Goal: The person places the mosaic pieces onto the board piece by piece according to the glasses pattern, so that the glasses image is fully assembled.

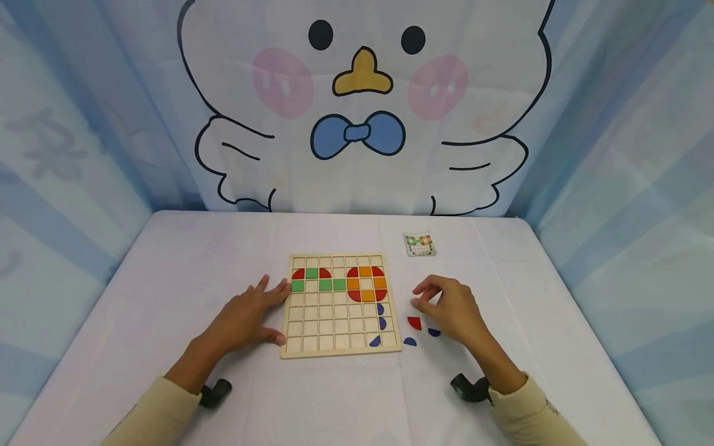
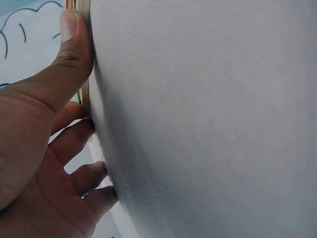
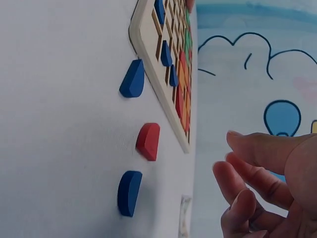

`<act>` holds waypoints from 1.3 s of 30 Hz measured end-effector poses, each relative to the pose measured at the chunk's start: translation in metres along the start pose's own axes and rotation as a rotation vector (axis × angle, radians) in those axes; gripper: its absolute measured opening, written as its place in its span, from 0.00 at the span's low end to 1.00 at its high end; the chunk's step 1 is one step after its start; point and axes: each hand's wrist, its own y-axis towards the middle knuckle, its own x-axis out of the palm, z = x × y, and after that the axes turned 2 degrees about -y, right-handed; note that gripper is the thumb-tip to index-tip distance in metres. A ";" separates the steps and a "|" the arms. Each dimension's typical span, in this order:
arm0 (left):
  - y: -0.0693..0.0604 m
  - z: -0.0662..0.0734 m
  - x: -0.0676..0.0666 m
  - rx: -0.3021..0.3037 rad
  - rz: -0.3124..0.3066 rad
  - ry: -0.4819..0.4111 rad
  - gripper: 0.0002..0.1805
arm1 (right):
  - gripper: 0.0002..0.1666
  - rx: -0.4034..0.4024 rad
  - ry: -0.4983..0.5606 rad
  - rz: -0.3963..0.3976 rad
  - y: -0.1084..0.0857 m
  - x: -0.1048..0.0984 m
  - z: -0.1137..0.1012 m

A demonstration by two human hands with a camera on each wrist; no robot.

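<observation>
A wooden grid board (image 1: 327,323) lies on the table, with red, green and orange pieces in its upper cells and 3 blue half-round pieces along its lower right side. My left hand (image 1: 245,319) rests at the board's left edge, fingers spread and thumb touching the frame. In the left wrist view the thumb (image 2: 77,54) lies along that edge. To the right of the board hovers my right hand (image 1: 450,306), thumb and fingers apart with nothing between them. Beneath it lie a red quarter-round piece (image 3: 148,142) and two blue half-round pieces (image 3: 130,193).
A small printed pattern card (image 1: 419,244) lies behind the board at the right. White cloth covers the table (image 1: 346,402), and a curtain with a cartoon figure (image 1: 357,179) hangs along its far edge.
</observation>
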 end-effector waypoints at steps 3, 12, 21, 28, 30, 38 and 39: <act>0.000 0.000 0.000 -0.004 -0.005 -0.005 0.63 | 0.11 0.005 -0.020 0.013 -0.001 -0.005 0.010; 0.000 0.001 0.000 -0.009 -0.011 0.006 0.63 | 0.15 0.027 -0.048 0.034 -0.006 -0.020 0.035; -0.001 0.001 -0.001 -0.006 -0.009 0.009 0.63 | 0.15 0.034 -0.068 0.045 -0.006 -0.027 0.060; -0.001 0.000 -0.001 -0.001 -0.003 0.003 0.62 | 0.15 0.033 -0.094 0.046 -0.008 -0.029 0.072; -0.001 0.000 -0.001 0.001 0.000 0.001 0.62 | 0.16 0.033 -0.106 0.037 -0.008 -0.029 0.075; 0.000 0.000 0.000 -0.003 -0.002 0.002 0.62 | 0.16 0.048 -0.161 0.015 -0.007 -0.030 0.083; 0.000 0.000 0.000 -0.004 -0.003 0.003 0.62 | 0.16 0.055 -0.165 0.015 -0.006 -0.031 0.083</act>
